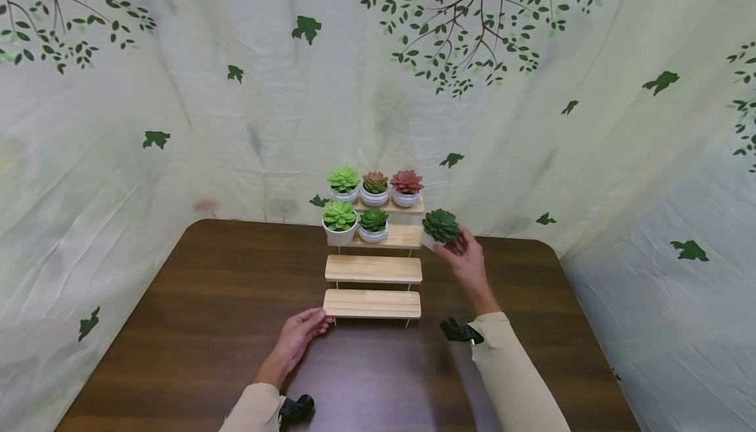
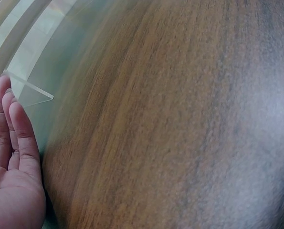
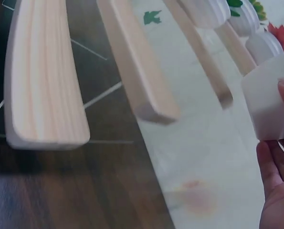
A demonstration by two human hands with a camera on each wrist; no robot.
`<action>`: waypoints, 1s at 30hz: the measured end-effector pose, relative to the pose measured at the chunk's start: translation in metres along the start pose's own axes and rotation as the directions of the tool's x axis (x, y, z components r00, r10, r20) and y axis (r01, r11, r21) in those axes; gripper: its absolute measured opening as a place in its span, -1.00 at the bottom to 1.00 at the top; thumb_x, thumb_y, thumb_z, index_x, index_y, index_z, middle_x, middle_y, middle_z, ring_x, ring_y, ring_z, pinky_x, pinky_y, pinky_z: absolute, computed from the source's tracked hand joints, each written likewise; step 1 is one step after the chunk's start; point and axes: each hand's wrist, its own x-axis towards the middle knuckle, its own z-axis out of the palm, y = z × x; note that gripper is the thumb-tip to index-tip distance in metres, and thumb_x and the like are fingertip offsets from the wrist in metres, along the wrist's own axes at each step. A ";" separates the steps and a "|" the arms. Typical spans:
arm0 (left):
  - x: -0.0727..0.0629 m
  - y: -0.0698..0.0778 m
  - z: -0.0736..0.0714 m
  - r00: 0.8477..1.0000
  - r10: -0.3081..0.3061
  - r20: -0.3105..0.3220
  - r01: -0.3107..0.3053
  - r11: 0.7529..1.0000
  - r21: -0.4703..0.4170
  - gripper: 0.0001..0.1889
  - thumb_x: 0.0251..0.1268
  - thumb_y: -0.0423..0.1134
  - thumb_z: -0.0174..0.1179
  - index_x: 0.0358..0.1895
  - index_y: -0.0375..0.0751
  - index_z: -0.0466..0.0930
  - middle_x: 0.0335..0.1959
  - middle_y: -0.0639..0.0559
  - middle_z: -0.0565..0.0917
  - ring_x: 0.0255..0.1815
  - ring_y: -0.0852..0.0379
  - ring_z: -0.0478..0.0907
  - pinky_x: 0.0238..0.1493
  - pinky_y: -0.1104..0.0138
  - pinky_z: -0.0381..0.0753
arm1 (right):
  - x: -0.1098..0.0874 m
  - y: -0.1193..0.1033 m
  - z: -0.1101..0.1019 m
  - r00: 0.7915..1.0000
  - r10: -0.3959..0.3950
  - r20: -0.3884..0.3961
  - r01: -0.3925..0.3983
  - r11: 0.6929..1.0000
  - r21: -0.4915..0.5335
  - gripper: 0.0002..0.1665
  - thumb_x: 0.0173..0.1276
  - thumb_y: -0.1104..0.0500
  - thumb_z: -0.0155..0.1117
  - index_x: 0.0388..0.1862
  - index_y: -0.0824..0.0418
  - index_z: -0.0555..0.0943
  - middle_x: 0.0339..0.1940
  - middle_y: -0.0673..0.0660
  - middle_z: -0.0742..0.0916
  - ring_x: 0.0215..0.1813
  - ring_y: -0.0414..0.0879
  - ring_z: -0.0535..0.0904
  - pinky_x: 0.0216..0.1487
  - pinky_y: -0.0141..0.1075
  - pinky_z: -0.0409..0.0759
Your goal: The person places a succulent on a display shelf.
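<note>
In the head view my right hand [image 1: 469, 264] pinches the small white pot of a dark green succulent [image 1: 440, 226], held up beside the right end of the second tier from the top. The same white pot [image 3: 268, 102] sits between thumb and fingers in the right wrist view. A tiered stand with pale wooden shelves [image 1: 373, 269] stands at the middle of the table. My left hand [image 1: 298, 337] touches the left end of its lowest shelf [image 1: 372, 304]. Its fingers look fairly straight in the left wrist view; the thumb is hidden there.
The top tier bears a light green succulent [image 1: 343, 180], a red-green one [image 1: 375, 183] and a red one [image 1: 407, 182]. Below them sit a light green succulent [image 1: 339, 216] and a dark green one [image 1: 374, 220]. A leaf-printed cloth [image 1: 266, 123] hangs behind the brown table [image 1: 207, 301].
</note>
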 end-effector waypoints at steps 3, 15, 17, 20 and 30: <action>-0.001 0.000 0.000 1.000 0.002 -0.004 -0.002 1.000 0.000 -0.79 0.39 -0.33 0.14 -0.08 -0.46 0.58 -0.36 0.00 0.71 -0.31 0.16 0.63 -0.22 0.38 0.62 | 0.004 -0.002 0.007 0.999 -0.006 0.034 0.005 1.000 0.014 -0.25 0.22 0.42 0.35 0.36 0.37 0.28 0.29 0.33 0.49 0.30 0.10 0.43 0.12 -0.44 0.49; 0.001 -0.003 0.000 1.000 -0.003 -0.008 0.003 1.000 -0.004 -0.80 0.39 -0.32 0.14 -0.10 -0.44 0.59 -0.36 -0.01 0.71 -0.31 0.15 0.62 -0.21 0.38 0.62 | 0.017 -0.006 0.022 0.993 -0.016 0.119 0.012 1.000 0.028 -0.26 0.23 0.47 0.30 0.38 0.40 0.28 0.32 0.37 0.46 0.33 0.15 0.39 0.18 -0.34 0.48; 0.002 -0.003 0.000 1.000 -0.014 -0.016 0.014 1.000 -0.009 -0.80 0.38 -0.33 0.14 -0.11 -0.43 0.59 -0.36 -0.02 0.71 -0.31 0.14 0.62 -0.21 0.37 0.62 | 0.019 -0.006 0.023 0.990 -0.018 0.138 0.014 0.999 0.037 -0.26 0.23 0.48 0.28 0.39 0.41 0.28 0.31 0.39 0.45 0.33 0.17 0.40 0.15 -0.37 0.50; 0.002 -0.003 0.000 0.999 -0.029 -0.015 0.029 0.999 -0.014 -0.80 0.39 -0.34 0.14 -0.09 -0.45 0.58 -0.35 -0.02 0.71 -0.30 0.14 0.62 -0.19 0.37 0.62 | 0.021 -0.004 0.024 0.982 -0.024 0.186 0.019 0.999 0.029 -0.27 0.26 0.49 0.25 0.39 0.42 0.26 0.32 0.40 0.44 0.34 0.18 0.37 0.15 -0.38 0.49; 0.000 0.000 0.001 1.000 -0.020 -0.008 0.020 1.000 -0.017 -0.81 0.39 -0.34 0.13 -0.09 -0.44 0.57 -0.36 -0.01 0.71 -0.31 0.15 0.62 -0.20 0.39 0.62 | 0.026 -0.005 0.027 0.968 -0.013 0.249 0.027 0.998 -0.053 -0.31 0.32 0.45 0.21 0.41 0.42 0.24 0.32 0.42 0.44 0.36 0.21 0.34 0.26 -0.10 0.42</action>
